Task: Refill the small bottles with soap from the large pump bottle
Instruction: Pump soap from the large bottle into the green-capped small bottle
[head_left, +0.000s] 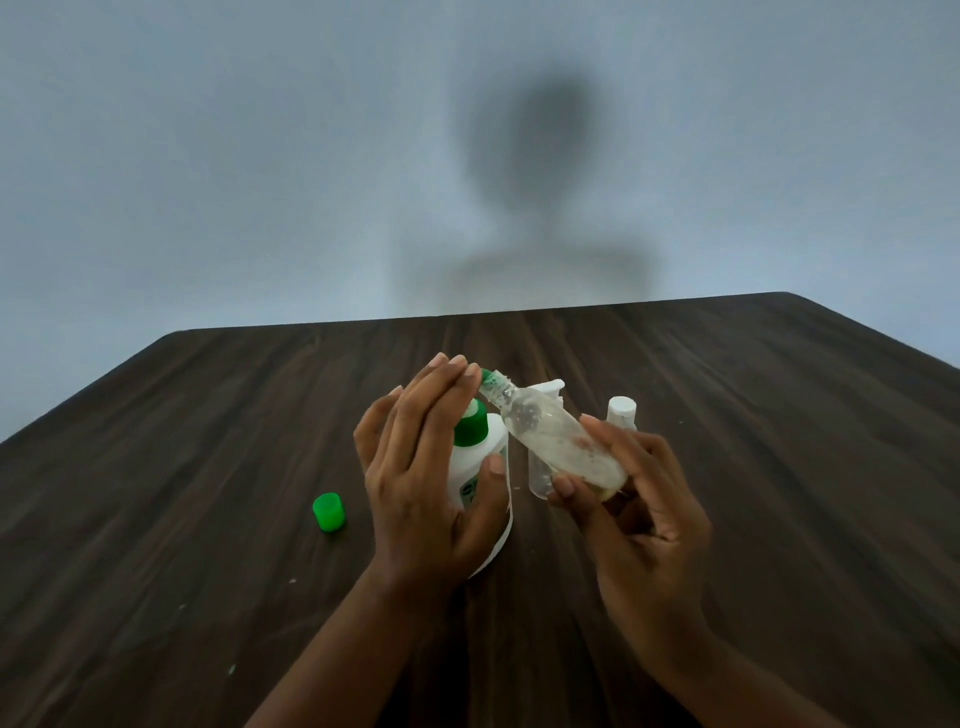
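The large white pump bottle (496, 457) with a green pump head stands mid-table. My left hand (426, 467) lies over it: straight fingers press down on the pump top and the thumb rests against the bottle's side. My right hand (631, 499) grips a small clear bottle (556, 441) by its base, tilted so its open neck meets the green nozzle (487, 375). A little pale liquid sits in that bottle. Behind it stand a second clear small bottle (540, 475) and a third small bottle with a white cap (621, 410), both partly hidden.
A loose green cap (329, 512) lies on the dark wooden table (208, 519) to the left of the pump bottle. A few small pale specks dot the tabletop near the front left. A plain grey wall stands behind the table's far edge.
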